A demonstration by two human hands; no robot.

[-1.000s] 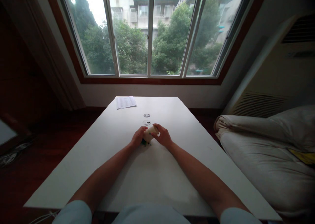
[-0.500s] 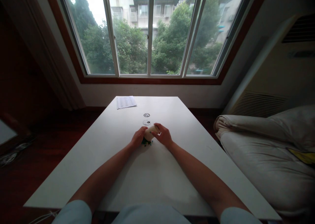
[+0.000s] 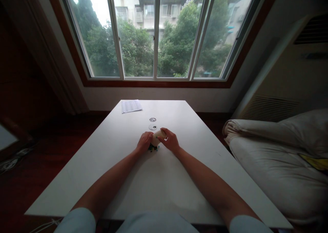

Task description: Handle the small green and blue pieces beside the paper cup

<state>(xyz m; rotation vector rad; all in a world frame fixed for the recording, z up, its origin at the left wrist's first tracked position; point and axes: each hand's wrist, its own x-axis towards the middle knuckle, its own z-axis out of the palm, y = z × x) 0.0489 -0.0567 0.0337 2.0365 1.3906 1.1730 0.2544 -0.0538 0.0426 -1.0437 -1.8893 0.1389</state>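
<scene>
A beige cylindrical container lies tilted between my two hands, just above the white table. My right hand is closed around its upper right end, thumb on the near side. Against its lower left end rests my left hand, with the fingers curled in; that end of the container is partly hidden by them. Below it, small dark green pieces lie in a loose heap on the table, some scattered toward me. Their exact kind is too small to make out.
Beyond my hands, two flat round outlines with dark markings lie on the tabletop. Sheets of printed paper are at the far left corner. A cushioned seat with a pale cover stands to the right, and a window is ahead.
My left hand's fingers have shifted a little and curled in more at the container's lower end. The right hand and the container stay almost in place.
</scene>
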